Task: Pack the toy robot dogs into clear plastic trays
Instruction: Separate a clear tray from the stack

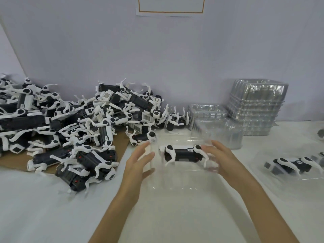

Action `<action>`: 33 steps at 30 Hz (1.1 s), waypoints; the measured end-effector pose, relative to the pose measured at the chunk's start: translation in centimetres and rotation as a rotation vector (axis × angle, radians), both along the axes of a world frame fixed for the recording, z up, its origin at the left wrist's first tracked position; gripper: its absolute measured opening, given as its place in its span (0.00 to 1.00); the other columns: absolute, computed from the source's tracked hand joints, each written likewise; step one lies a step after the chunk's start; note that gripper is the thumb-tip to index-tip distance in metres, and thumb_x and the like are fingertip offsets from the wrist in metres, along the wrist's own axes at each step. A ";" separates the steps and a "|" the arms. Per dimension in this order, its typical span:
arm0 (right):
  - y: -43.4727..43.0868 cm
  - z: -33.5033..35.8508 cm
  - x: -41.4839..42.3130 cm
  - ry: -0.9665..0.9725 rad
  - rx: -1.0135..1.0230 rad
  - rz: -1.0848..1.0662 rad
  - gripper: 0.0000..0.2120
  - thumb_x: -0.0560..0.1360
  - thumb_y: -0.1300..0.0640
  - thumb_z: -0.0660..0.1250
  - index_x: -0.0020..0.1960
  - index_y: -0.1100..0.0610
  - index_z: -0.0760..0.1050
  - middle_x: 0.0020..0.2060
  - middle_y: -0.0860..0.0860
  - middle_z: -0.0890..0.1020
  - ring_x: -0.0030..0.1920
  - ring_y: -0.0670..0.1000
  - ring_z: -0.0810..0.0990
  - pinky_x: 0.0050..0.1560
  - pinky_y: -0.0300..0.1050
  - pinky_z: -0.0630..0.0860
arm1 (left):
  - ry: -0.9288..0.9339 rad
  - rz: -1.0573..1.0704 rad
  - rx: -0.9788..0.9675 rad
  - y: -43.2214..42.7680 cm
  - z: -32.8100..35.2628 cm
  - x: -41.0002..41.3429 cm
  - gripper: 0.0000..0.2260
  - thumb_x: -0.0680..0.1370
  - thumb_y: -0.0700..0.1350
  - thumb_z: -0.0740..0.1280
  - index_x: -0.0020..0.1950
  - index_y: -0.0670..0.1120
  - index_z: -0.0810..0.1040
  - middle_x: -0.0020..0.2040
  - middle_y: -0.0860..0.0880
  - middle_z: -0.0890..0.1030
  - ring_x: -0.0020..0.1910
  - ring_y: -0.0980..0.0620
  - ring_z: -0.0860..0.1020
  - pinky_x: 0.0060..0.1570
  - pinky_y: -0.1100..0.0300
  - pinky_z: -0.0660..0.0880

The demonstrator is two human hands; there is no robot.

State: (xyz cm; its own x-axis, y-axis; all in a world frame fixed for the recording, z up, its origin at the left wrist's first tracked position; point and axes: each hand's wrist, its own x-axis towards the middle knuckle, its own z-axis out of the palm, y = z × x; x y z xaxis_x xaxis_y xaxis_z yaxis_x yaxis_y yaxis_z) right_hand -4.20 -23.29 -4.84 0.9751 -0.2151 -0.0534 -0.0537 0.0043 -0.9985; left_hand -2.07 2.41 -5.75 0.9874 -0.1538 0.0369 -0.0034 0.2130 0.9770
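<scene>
the toy robot dog (182, 153) lies on its side in a clear plastic tray (184, 179) in the middle of the table (43, 207), black body running left to right, white legs pointing toward me. my left hand (138, 160) is at the tray's left edge with fingers straight and spread, holding nothing. my right hand (220, 156) is at the dog's right end, fingertips at its white hip - the plastic blurs there, so i cannot tell whether the fingers grip the tray or only touch it.

to the right, another dog (296, 163) lies in its own clear tray, well apart from mine. to the left, a big heap of loose dogs (78, 123) sprawls over a sheet of cardboard (14, 162) and runs back to the wall. far right, against the wall, stands a tall stack of empty trays (256, 107) - a lower stack (206, 110) sits just beside it on the left. a paper notice (171, 6) hangs on the wall above.
</scene>
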 end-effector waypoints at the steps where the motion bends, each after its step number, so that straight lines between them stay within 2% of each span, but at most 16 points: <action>1: -0.4 -0.3 0.1 0.053 -0.056 -0.031 0.21 0.73 0.49 0.75 0.64 0.43 0.75 0.65 0.46 0.78 0.60 0.47 0.78 0.50 0.49 0.80 | 0.030 0.009 0.032 0.2 -0.2 0.1 0.18 0.74 0.48 0.74 0.63 0.58 0.81 0.67 0.53 0.77 0.65 0.55 0.76 0.59 0.51 0.79; 3: -1.0 -1.0 0.2 0.121 -0.298 -0.107 0.25 0.74 0.50 0.74 0.70 0.45 0.72 0.70 0.46 0.72 0.66 0.48 0.73 0.59 0.46 0.73 | 0.101 -0.036 0.064 0.3 -0.4 0.3 0.14 0.76 0.47 0.73 0.61 0.56 0.82 0.65 0.53 0.79 0.63 0.54 0.78 0.59 0.51 0.78; 5: -1.0 -1.4 0.2 0.103 -0.518 -0.183 0.31 0.74 0.53 0.75 0.74 0.46 0.68 0.73 0.47 0.68 0.72 0.50 0.68 0.62 0.42 0.65 | 0.153 -0.107 0.089 0.0 -0.3 0.1 0.11 0.79 0.46 0.70 0.61 0.55 0.83 0.62 0.52 0.82 0.62 0.52 0.80 0.61 0.49 0.78; 7: -0.2 -1.3 0.0 -0.049 -0.697 -0.247 0.31 0.73 0.56 0.75 0.74 0.48 0.69 0.73 0.47 0.68 0.72 0.50 0.68 0.66 0.41 0.64 | 0.117 -0.122 0.190 -0.4 -0.4 -0.3 0.12 0.80 0.47 0.68 0.62 0.57 0.81 0.60 0.54 0.83 0.60 0.57 0.80 0.61 0.52 0.77; 9: 1.1 -0.6 -0.3 -0.326 -0.822 -0.255 0.26 0.74 0.56 0.75 0.70 0.46 0.74 0.71 0.44 0.71 0.71 0.47 0.70 0.71 0.44 0.64 | 0.053 -0.094 0.261 -1.0 -0.5 -0.6 0.13 0.79 0.45 0.69 0.62 0.59 0.79 0.59 0.58 0.82 0.53 0.64 0.80 0.55 0.58 0.77; 11: 3.0 0.0 -0.8 -0.538 -0.809 -0.109 0.19 0.75 0.52 0.72 0.65 0.42 0.78 0.69 0.38 0.74 0.70 0.41 0.71 0.72 0.44 0.65 | 0.026 -0.087 0.290 -1.3 -0.5 -0.8 0.14 0.79 0.43 0.69 0.61 0.59 0.78 0.58 0.59 0.81 0.48 0.67 0.80 0.49 0.61 0.75; 12: 4.1 0.1 -1.0 -0.565 -0.792 -0.003 0.18 0.75 0.49 0.71 0.64 0.40 0.78 0.68 0.35 0.74 0.70 0.40 0.70 0.71 0.43 0.65 | 0.024 -0.086 0.298 -1.4 -0.5 -0.8 0.15 0.79 0.42 0.68 0.61 0.59 0.77 0.58 0.59 0.81 0.47 0.67 0.80 0.48 0.62 0.75; 13: 5.1 -0.1 -1.2 -0.539 -0.807 0.099 0.19 0.74 0.44 0.68 0.65 0.37 0.77 0.70 0.34 0.72 0.71 0.38 0.68 0.72 0.42 0.64 | 0.023 -0.087 0.303 -1.4 -0.5 -0.8 0.15 0.79 0.42 0.68 0.61 0.59 0.77 0.57 0.59 0.81 0.47 0.66 0.80 0.48 0.61 0.75; 15: 6.2 -0.7 -1.2 -0.417 -0.988 0.242 0.26 0.73 0.36 0.65 0.70 0.33 0.70 0.74 0.32 0.66 0.74 0.35 0.61 0.74 0.43 0.60 | 0.014 -0.085 0.321 -1.5 -0.6 -0.8 0.15 0.78 0.41 0.68 0.61 0.58 0.77 0.56 0.59 0.81 0.48 0.65 0.80 0.50 0.60 0.76; 17: 6.2 -1.1 -1.1 -0.318 -1.148 0.297 0.28 0.73 0.35 0.66 0.73 0.34 0.67 0.73 0.33 0.67 0.74 0.35 0.58 0.73 0.44 0.60 | 0.016 -0.072 0.338 -1.5 -0.8 -0.7 0.14 0.79 0.40 0.66 0.59 0.58 0.78 0.55 0.58 0.82 0.49 0.61 0.82 0.51 0.58 0.77; 19: 5.7 -0.6 -1.4 -0.303 -1.102 0.261 0.25 0.72 0.35 0.67 0.68 0.35 0.72 0.64 0.32 0.75 0.68 0.33 0.63 0.66 0.40 0.65 | 0.046 -0.061 0.331 -1.5 -0.8 -0.5 0.11 0.81 0.42 0.62 0.57 0.55 0.80 0.53 0.55 0.84 0.49 0.56 0.84 0.51 0.56 0.77; 22: 5.3 0.3 -1.9 -0.252 -1.124 0.173 0.22 0.68 0.29 0.63 0.57 0.36 0.74 0.50 0.34 0.78 0.58 0.36 0.68 0.55 0.41 0.72 | 0.086 -0.062 0.329 -1.7 -0.9 -0.4 0.12 0.84 0.46 0.59 0.53 0.50 0.82 0.50 0.50 0.85 0.46 0.52 0.85 0.46 0.57 0.77; 25: 5.4 0.2 -2.6 -0.241 -1.154 0.095 0.15 0.70 0.33 0.66 0.53 0.38 0.73 0.44 0.37 0.77 0.53 0.38 0.68 0.47 0.41 0.72 | 0.081 -0.082 0.359 -2.2 -1.0 -0.7 0.13 0.84 0.47 0.58 0.52 0.50 0.83 0.49 0.50 0.85 0.44 0.52 0.85 0.42 0.60 0.77; 33: 1.0 -0.6 -4.7 -0.115 -1.081 -0.157 0.09 0.71 0.47 0.70 0.51 0.40 0.75 0.44 0.38 0.78 0.53 0.42 0.69 0.46 0.41 0.71 | 0.083 -0.102 0.383 -2.4 -0.9 -1.2 0.11 0.83 0.45 0.60 0.51 0.49 0.83 0.52 0.50 0.84 0.41 0.55 0.84 0.43 0.60 0.74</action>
State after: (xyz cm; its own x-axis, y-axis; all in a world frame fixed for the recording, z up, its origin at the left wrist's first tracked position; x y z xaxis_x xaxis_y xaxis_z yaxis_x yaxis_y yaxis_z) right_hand -8.90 -22.31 -5.40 0.9198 -0.2154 0.3279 -0.0351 -0.8776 -0.4782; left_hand -3.27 0.03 -6.65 0.9635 -0.2384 -0.1216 0.0815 -0.1717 0.9818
